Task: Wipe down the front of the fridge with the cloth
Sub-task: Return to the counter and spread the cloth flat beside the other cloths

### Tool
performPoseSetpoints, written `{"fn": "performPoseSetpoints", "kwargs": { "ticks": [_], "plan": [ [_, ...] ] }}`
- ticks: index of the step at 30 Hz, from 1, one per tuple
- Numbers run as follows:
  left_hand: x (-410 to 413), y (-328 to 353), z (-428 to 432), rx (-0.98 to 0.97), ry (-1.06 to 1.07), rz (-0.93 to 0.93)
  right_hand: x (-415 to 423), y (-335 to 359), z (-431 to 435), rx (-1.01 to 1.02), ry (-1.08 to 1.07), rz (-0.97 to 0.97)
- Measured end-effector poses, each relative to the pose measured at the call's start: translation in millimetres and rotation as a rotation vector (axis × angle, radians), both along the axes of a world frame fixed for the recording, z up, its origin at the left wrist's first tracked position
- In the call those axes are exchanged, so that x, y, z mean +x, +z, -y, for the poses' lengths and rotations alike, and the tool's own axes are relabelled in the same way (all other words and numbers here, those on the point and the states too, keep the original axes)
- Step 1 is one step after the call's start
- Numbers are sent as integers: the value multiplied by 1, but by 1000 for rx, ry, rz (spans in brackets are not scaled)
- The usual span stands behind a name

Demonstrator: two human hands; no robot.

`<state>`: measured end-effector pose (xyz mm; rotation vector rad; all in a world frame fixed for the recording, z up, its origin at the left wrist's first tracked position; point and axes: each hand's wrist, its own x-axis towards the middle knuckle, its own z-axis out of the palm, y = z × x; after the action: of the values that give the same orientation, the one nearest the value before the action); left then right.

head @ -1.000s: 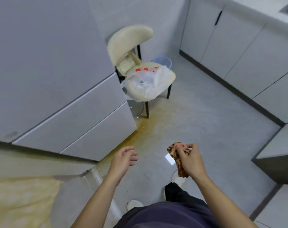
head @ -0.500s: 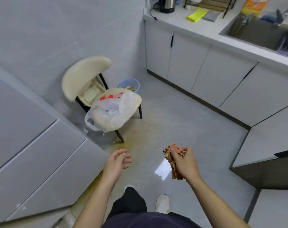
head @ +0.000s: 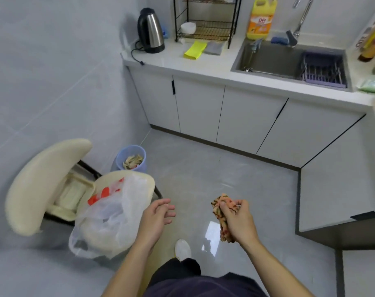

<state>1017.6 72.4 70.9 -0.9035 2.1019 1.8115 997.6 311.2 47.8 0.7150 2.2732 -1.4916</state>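
Observation:
My right hand [head: 238, 219] grips a bunched orange patterned cloth [head: 221, 213] low in the middle of the view, above the grey floor. My left hand [head: 158, 215] hangs beside it with loosely bent fingers and holds nothing. The fridge is out of view; only a grey tiled wall fills the left side.
A cream chair [head: 47, 181] with a plastic bag [head: 105, 224] on its seat stands at the lower left, a blue bin [head: 132, 161] behind it. White cabinets [head: 235, 116] carry a counter with a kettle [head: 151, 31], a yellow cloth [head: 195, 50], a detergent bottle [head: 260, 18] and a sink [head: 289, 58].
The view has swung right and up, away from the fridge front, toward the counter and sink. Both hands keep their pose; the right still grips the cloth.

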Motion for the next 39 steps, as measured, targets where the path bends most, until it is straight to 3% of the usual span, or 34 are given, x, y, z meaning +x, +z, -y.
{"fn": "performPoseSetpoints", "kwargs": {
  "ticks": [14, 26, 31, 39],
  "plan": [
    [-229, -3, 31, -9, -120, 50, -209, 0, 33, -45, -176, -46],
    [-470, 11, -7, -21, -36, -8, -468, 9, 1, -118, 24, 10],
    [-535, 12, -27, -1, -24, 3, -535, 13, -12, -86, 97, 46],
    [-617, -7, -37, 27, -72, 74, -602, 11, -10, -100, -2, 47]
  ]
}}
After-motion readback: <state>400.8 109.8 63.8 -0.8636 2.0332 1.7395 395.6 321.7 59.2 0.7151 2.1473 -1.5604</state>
